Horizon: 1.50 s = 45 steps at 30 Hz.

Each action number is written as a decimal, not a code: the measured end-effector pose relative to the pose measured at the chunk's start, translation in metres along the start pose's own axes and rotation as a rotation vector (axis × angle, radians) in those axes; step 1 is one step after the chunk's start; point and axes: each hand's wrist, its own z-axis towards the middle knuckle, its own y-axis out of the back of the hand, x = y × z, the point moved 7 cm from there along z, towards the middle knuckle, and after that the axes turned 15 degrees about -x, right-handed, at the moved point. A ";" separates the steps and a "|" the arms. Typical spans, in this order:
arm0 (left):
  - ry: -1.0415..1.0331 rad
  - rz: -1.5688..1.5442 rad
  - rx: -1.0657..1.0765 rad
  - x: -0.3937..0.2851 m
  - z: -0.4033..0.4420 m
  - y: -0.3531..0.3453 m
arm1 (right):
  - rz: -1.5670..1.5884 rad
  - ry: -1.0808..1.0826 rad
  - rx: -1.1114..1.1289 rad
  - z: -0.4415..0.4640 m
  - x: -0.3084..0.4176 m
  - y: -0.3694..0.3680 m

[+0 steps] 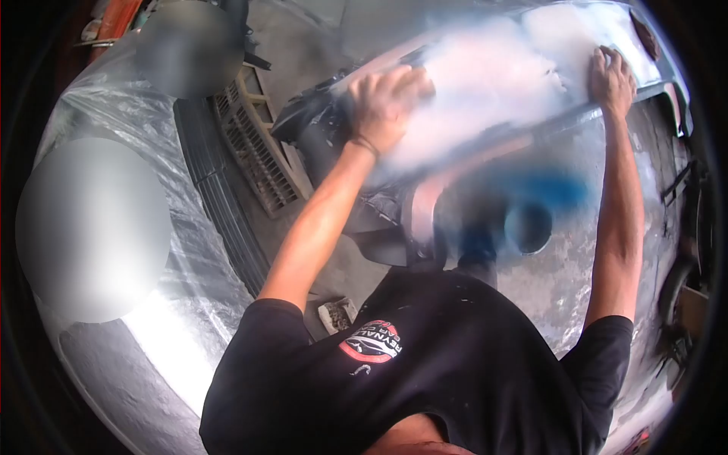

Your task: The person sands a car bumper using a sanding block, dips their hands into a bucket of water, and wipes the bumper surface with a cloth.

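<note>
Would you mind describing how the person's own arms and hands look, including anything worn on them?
Both arms emerge from the short black sleeves of a T-shirt with a round red, white and black logo. The left hand is blurred; a thin dark band circles its wrist. The right hand shows no glove, watch or band.

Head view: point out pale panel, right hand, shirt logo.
Pale panel [485,92], head view: middle of its whitish face.
Right hand [613,83], head view: back of the hand.
Shirt logo [371,343], head view: middle of the emblem.
</note>
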 end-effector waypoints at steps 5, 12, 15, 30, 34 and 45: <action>0.142 -0.027 0.093 -0.022 -0.049 0.033 | 0.011 -0.022 0.018 -0.003 0.000 -0.001; 0.048 0.012 0.046 -0.018 0.014 -0.009 | 0.044 -0.022 -0.016 -0.001 0.005 0.001; 0.073 0.062 0.054 -0.023 0.010 -0.009 | 0.011 -0.027 0.045 -0.002 0.004 -0.008; 0.101 -0.006 0.106 -0.048 -0.064 0.043 | -0.015 -0.024 0.003 0.003 0.005 -0.005; 0.107 0.029 0.110 -0.048 -0.059 0.045 | -0.016 -0.038 0.013 0.002 0.008 0.003; 0.995 -0.971 -0.191 -0.029 0.002 0.009 | -0.104 0.066 0.049 -0.003 0.004 -0.024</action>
